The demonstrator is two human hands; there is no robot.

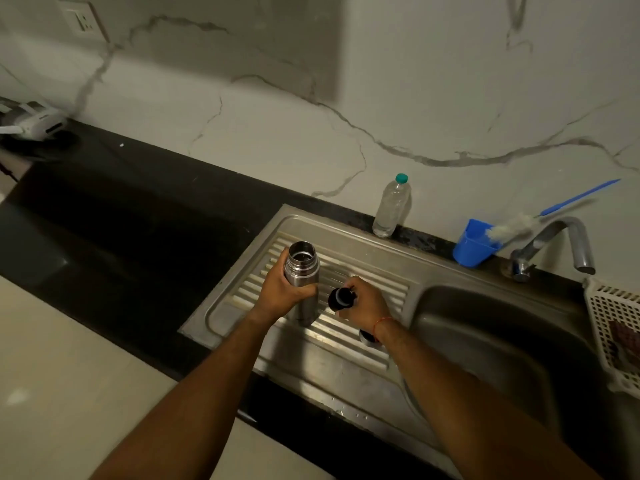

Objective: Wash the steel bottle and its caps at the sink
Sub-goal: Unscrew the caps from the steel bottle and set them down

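Marble-patterned wall [277,98] behind; black table [138,209] with a steel sink set in. Landmark: the basin [485,341].

- Ribbed drainboard [329,358] lies directly left of the basin.
- Steel bottle [303,268] stands upright on the drainboard, well left of the basin, mouth open, no cap on it.
- Left grip [284,292] is wrapped around the bottle's body, fingers curled round it below the threaded neck.
- Right grip [367,301] is between bottle and basin, fingers closed around a black cap [341,298]; cap is near the bottle but apart from it. Red thread on that wrist.
- Second cap [366,337] lies on the drainboard just left of the basin, partly hidden under the right wrist; details not readable.
- Tap [561,240] behind the basin, spout curving over it.
- Blue cup [472,247] behind the basin, left of the tap, with a bottle brush [512,228] leaning out of it.
- Clear plastic bottle [391,209], green lid, upright behind the drainboard, further left of the basin.
- White lattice basket [616,327] on the right of the basin.
- Wall socket [81,20] far left of the basin, high up.
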